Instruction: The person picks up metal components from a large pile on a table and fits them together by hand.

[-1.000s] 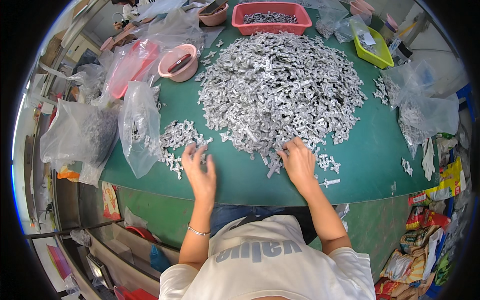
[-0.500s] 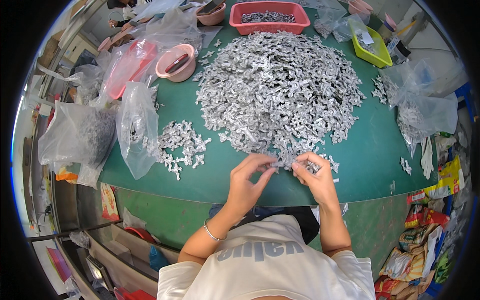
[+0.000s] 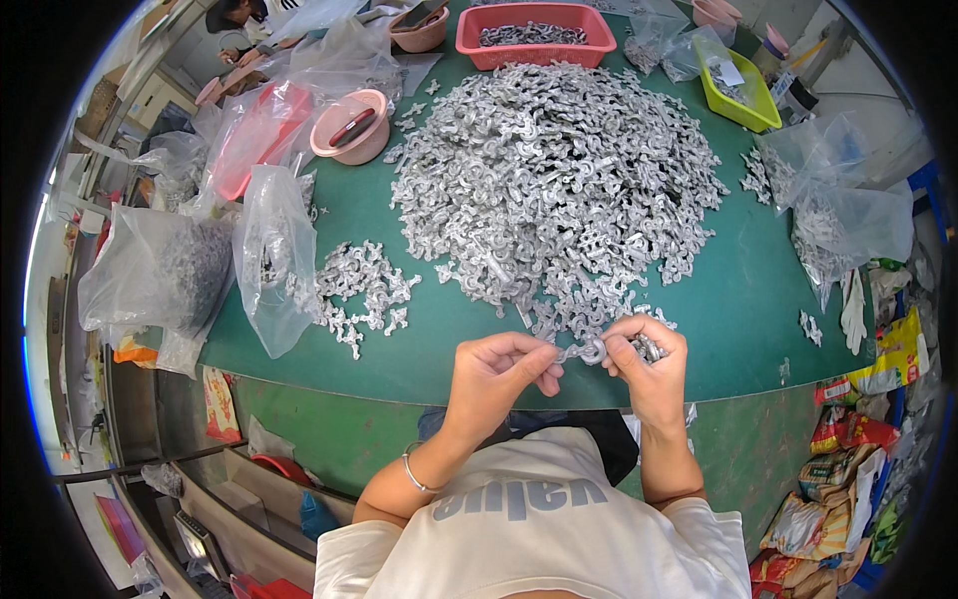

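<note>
Just above the near edge of the green table (image 3: 748,299), my two hands meet around a curved silver metal piece (image 3: 587,351). My left hand (image 3: 494,377) pinches its left end between thumb and fingers. Its right end sits at the fingertips of my right hand (image 3: 654,371), whose curled fingers also hold several similar silver pieces (image 3: 647,349). A large heap of these small metal pieces (image 3: 559,180) rises behind my hands, its front edge close to my fingertips. To the left lies a smaller group of pieces (image 3: 367,280).
Beyond the heap is a pink basket (image 3: 489,58) with metal parts. A yellow-green basket (image 3: 733,113) stands far right, a pink bowl (image 3: 364,152) far left. Plastic bags (image 3: 274,270) line the left side; another bag (image 3: 863,215) and a white glove (image 3: 853,314) lie right. A person (image 3: 235,20) sits far left.
Both hands have drawn back from the heap's front edge toward me. The curved metal piece now shows between them, and my left fingers have closed on it.
</note>
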Motion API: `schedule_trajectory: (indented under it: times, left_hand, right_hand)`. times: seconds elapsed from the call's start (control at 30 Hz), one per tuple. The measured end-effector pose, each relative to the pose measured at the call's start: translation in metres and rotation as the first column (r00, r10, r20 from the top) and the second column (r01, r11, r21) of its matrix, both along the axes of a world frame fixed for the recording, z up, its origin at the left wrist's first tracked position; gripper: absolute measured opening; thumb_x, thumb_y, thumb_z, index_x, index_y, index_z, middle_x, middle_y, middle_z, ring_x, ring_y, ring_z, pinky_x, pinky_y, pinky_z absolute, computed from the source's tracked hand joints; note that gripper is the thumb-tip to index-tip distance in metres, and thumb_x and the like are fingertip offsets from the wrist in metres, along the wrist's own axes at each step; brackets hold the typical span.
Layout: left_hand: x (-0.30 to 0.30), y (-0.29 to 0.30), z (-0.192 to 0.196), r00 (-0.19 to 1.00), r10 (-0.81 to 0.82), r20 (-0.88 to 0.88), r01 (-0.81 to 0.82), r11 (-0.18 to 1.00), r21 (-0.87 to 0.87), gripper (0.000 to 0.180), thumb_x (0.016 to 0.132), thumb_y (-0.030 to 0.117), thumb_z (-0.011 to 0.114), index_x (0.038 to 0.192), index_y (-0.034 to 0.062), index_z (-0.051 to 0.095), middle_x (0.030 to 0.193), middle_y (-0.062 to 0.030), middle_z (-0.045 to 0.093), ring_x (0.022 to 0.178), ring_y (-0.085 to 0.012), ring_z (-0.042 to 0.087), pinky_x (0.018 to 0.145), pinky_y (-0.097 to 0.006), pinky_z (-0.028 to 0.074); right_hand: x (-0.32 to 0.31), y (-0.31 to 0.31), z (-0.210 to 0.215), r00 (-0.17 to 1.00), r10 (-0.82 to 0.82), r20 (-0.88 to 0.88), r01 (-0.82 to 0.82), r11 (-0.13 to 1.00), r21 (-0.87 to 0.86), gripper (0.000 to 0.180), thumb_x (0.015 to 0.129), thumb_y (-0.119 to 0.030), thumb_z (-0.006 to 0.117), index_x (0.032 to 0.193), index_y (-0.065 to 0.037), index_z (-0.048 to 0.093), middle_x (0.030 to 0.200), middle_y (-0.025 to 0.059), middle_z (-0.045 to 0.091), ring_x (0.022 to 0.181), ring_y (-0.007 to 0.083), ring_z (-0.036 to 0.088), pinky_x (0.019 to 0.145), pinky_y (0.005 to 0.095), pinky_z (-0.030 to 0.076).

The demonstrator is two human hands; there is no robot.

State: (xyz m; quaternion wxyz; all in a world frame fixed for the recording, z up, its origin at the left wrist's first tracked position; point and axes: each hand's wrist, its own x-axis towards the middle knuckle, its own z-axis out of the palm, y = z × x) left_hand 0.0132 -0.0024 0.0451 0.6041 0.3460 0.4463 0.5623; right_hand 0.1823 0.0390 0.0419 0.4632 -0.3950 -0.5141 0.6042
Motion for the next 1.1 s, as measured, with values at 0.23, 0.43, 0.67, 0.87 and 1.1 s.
schedule_trajectory:
  times: [0.23, 0.43, 0.67, 0.87, 1.1]
  left_hand:
    - [0.000, -0.004, 0.004, 0.994, -0.035, 0.107, 0.047, 0.992, -0.113, 0.012, 0.081, 0.006, 0.058, 0.081, -0.0060, 0.060, 0.070, -0.0112, 0.061, 0.056, -0.0135, 0.058, 0.052, -0.023, 0.048]
    - [0.001, -0.005, 0.006, 0.992, -0.044, 0.120, 0.061, 0.989, -0.136, 0.012, 0.082, 0.006, 0.055, 0.077, -0.0047, 0.059, 0.068, -0.0112, 0.061, 0.052, -0.0148, 0.056, 0.051, -0.025, 0.045]
    - [0.001, -0.008, 0.006, 0.982, -0.066, 0.176, 0.093, 0.985, -0.147, 0.012, 0.083, 0.005, 0.053, 0.080, -0.0050, 0.058, 0.072, -0.0124, 0.061, 0.056, -0.0153, 0.057, 0.053, -0.025, 0.047]
    - [0.010, -0.009, 0.012, 0.992, -0.026, 0.125, 0.036, 0.996, -0.081, 0.012, 0.082, 0.003, 0.053, 0.088, -0.0071, 0.057, 0.077, -0.0146, 0.062, 0.063, -0.0168, 0.060, 0.060, -0.026, 0.050]
    - [0.003, -0.010, 0.012, 0.978, -0.119, 0.173, 0.150, 0.972, -0.179, 0.013, 0.081, 0.001, 0.052, 0.090, -0.0068, 0.058, 0.081, -0.0182, 0.062, 0.065, -0.0176, 0.061, 0.061, -0.027, 0.051]
  right_hand:
    - [-0.001, -0.003, 0.001, 0.991, -0.020, -0.135, 0.005, 0.994, -0.106, 0.013, 0.082, -0.011, 0.058, 0.076, 0.001, 0.057, 0.064, 0.0037, 0.056, 0.054, 0.0058, 0.048, 0.049, 0.0178, 0.036]
    - [-0.002, -0.005, 0.002, 0.984, -0.022, -0.177, -0.003, 0.990, -0.141, 0.014, 0.083, -0.012, 0.058, 0.076, 0.000, 0.055, 0.063, 0.0039, 0.056, 0.052, 0.0053, 0.047, 0.046, 0.0169, 0.034]
    - [-0.006, -0.007, 0.001, 0.980, -0.047, -0.194, 0.027, 0.994, -0.105, 0.013, 0.083, -0.011, 0.057, 0.075, 0.000, 0.054, 0.065, 0.0035, 0.056, 0.054, 0.0052, 0.047, 0.048, 0.0179, 0.035]
    - [-0.012, -0.006, -0.006, 0.989, -0.150, -0.016, 0.151, 0.983, 0.107, 0.016, 0.083, -0.009, 0.056, 0.070, 0.000, 0.052, 0.060, -0.0002, 0.050, 0.055, 0.0041, 0.043, 0.049, 0.0188, 0.034]
    - [-0.014, -0.005, 0.001, 0.988, -0.149, 0.043, 0.148, 0.988, 0.042, 0.020, 0.082, -0.007, 0.056, 0.064, 0.000, 0.049, 0.057, -0.0010, 0.048, 0.055, 0.0032, 0.041, 0.049, 0.0191, 0.032]
